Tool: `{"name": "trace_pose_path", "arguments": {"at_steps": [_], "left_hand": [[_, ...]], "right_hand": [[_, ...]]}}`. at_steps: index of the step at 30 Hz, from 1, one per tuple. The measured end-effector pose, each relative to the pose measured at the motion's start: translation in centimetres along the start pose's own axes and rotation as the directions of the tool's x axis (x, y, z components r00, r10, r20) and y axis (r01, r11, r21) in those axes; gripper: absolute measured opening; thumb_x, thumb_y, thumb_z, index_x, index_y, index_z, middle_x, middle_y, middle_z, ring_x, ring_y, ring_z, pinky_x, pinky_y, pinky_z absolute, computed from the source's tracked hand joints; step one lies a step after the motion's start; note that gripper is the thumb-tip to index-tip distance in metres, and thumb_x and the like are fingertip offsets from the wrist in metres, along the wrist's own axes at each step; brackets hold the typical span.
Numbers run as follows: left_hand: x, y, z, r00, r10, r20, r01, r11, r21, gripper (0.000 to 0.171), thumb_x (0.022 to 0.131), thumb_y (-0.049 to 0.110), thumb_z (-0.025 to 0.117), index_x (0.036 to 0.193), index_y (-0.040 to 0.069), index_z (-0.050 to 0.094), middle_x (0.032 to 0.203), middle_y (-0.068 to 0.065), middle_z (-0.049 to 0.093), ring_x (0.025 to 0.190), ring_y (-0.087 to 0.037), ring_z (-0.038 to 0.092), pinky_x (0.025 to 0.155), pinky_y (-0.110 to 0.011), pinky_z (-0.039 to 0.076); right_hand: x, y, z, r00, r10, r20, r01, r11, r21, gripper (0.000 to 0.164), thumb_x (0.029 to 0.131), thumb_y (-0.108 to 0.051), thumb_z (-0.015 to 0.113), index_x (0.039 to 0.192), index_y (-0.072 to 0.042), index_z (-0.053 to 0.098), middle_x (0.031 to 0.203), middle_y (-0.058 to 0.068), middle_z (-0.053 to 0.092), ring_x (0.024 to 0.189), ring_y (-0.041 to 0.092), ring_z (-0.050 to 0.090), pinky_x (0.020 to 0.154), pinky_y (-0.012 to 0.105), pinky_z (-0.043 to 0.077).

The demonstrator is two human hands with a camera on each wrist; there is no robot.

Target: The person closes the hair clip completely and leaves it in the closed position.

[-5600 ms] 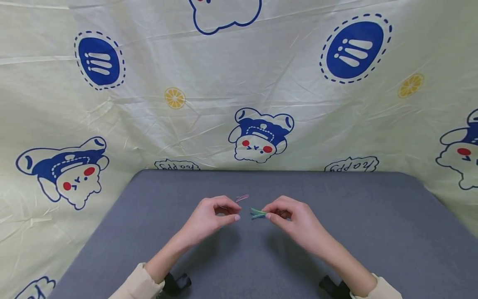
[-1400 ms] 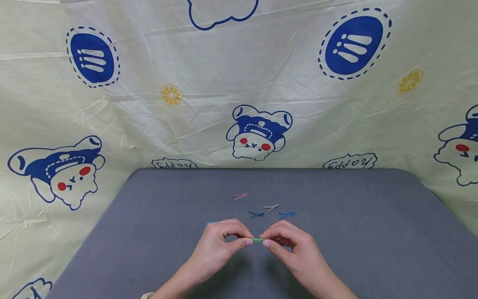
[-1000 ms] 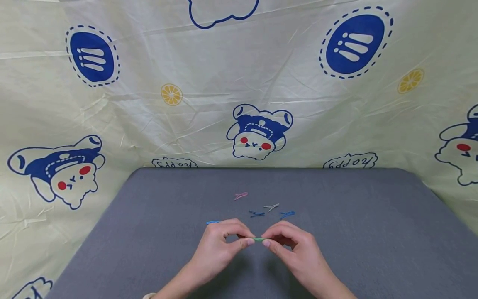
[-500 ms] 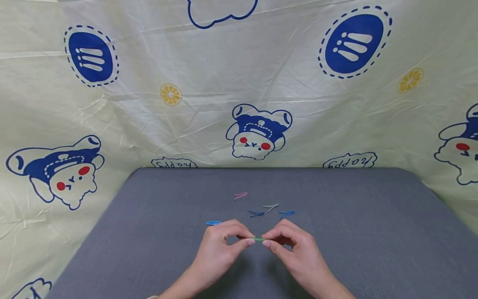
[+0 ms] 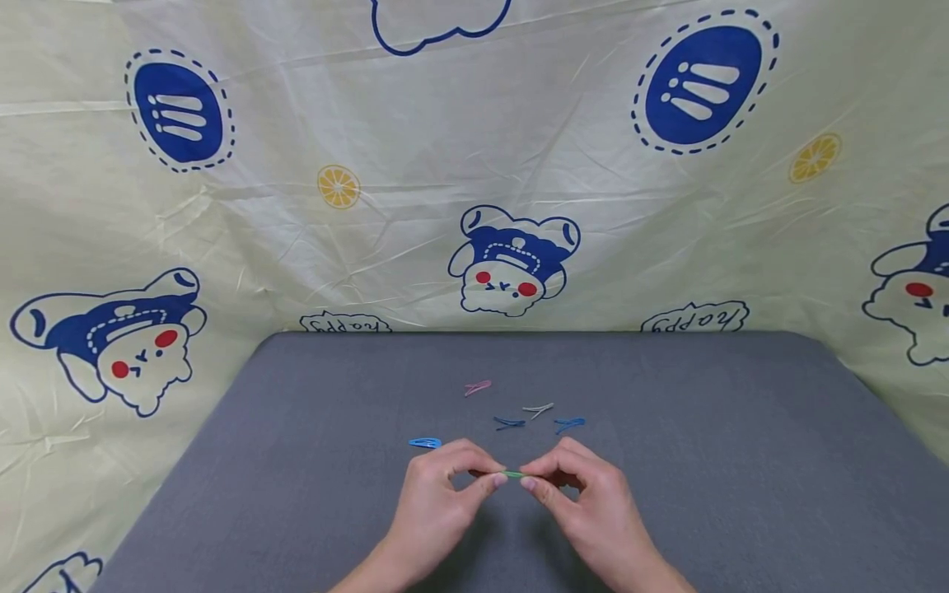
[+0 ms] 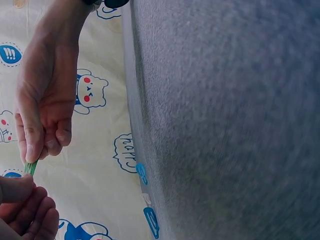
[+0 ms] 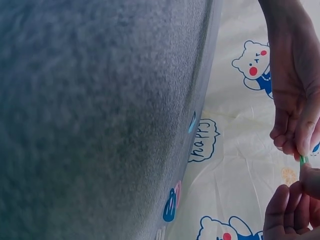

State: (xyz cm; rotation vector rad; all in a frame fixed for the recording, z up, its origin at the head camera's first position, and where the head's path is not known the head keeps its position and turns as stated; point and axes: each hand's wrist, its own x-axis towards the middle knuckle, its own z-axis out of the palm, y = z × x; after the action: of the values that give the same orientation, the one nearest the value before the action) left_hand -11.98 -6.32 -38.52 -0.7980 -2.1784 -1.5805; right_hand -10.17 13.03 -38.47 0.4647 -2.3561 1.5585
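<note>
Between my two hands a slim green hair clip (image 5: pixel 513 474) spans the small gap, partly covered by the fingertips. My left hand (image 5: pixel 437 502) pinches its left end between thumb and forefinger. The right hand (image 5: pixel 589 502) pinches the other end in the same way. In the left wrist view the green clip (image 6: pixel 31 167) shows edge-on between the fingertips. A bright blue snap hair clip (image 5: pixel 425 443) lies on the table just beyond my left knuckles.
Past the hands on the grey table (image 5: pixel 704 461) lie a dark blue clip (image 5: pixel 509 423), a whitish clip (image 5: pixel 538 410), a blue clip (image 5: pixel 570 425) and a pink clip (image 5: pixel 478 387), their arms spread. A printed cloth (image 5: pixel 415 247) hangs behind the table.
Earlier my right hand held several green and blue clips; blue and whitish ones now lie on the table. Both hands came nearer and together on the green clip, barely moving over the last second.
</note>
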Motion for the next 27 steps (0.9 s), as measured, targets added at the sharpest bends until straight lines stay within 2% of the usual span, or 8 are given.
{"name": "trace_pose_path", "arguments": {"at_steps": [6, 11, 17, 21, 27], "left_hand": [[-0.2, -0.1, 0.3, 1.000, -0.029, -0.004, 0.029, 0.999, 0.015, 0.013, 0.084, 0.008, 0.078, 0.086, 0.020, 0.076, 0.083, 0.014, 0.068, 0.077, -0.006, 0.063, 0.069, -0.029, 0.052], [-0.2, -0.3, 0.3, 0.999, -0.051, -0.008, 0.051, 0.999, 0.003, 0.009, 0.084, 0.009, 0.078, 0.087, 0.018, 0.077, 0.083, 0.013, 0.068, 0.076, -0.007, 0.062, 0.069, -0.028, 0.052], [-0.1, -0.4, 0.1, 0.997, -0.080, 0.016, 0.080, 0.997, -0.005, 0.012, 0.084, 0.008, 0.078, 0.085, 0.020, 0.076, 0.083, 0.014, 0.068, 0.076, -0.007, 0.063, 0.070, -0.028, 0.052], [0.2, -0.7, -0.2, 0.997, -0.072, 0.042, 0.072, 0.997, -0.003, 0.013, 0.086, 0.010, 0.077, 0.086, 0.024, 0.077, 0.084, 0.016, 0.068, 0.079, -0.007, 0.064, 0.072, -0.029, 0.052], [0.6, -1.1, -0.5, 0.996, -0.066, 0.064, 0.066, 0.998, 0.006, 0.008, 0.087, 0.013, 0.076, 0.087, 0.021, 0.077, 0.085, 0.015, 0.068, 0.082, -0.007, 0.065, 0.074, -0.032, 0.053]], "right_hand": [[-0.1, 0.1, 0.3, 0.998, 0.042, -0.038, -0.042, 0.999, -0.004, 0.023, 0.082, -0.006, 0.078, 0.089, -0.028, 0.074, 0.081, -0.011, 0.060, 0.072, 0.010, 0.059, 0.069, 0.028, 0.055], [0.0, 0.1, 0.3, 0.996, 0.082, -0.032, -0.081, 0.997, 0.017, 0.018, 0.084, -0.013, 0.078, 0.090, -0.030, 0.074, 0.082, -0.010, 0.062, 0.075, 0.012, 0.060, 0.072, 0.028, 0.055], [0.0, 0.1, 0.2, 0.998, 0.066, -0.023, -0.064, 0.997, 0.043, 0.013, 0.085, -0.018, 0.077, 0.092, -0.030, 0.075, 0.086, -0.010, 0.064, 0.078, 0.012, 0.061, 0.072, 0.028, 0.055], [0.1, 0.1, 0.1, 0.998, 0.060, -0.008, -0.060, 0.997, 0.058, 0.010, 0.086, -0.022, 0.076, 0.093, -0.029, 0.075, 0.089, -0.011, 0.066, 0.081, 0.012, 0.061, 0.074, 0.028, 0.054], [0.4, 0.1, -0.1, 0.989, 0.134, 0.054, -0.139, 0.985, 0.101, 0.009, 0.087, -0.026, 0.075, 0.097, -0.026, 0.076, 0.094, -0.005, 0.069, 0.087, 0.015, 0.062, 0.076, 0.029, 0.054]]}}
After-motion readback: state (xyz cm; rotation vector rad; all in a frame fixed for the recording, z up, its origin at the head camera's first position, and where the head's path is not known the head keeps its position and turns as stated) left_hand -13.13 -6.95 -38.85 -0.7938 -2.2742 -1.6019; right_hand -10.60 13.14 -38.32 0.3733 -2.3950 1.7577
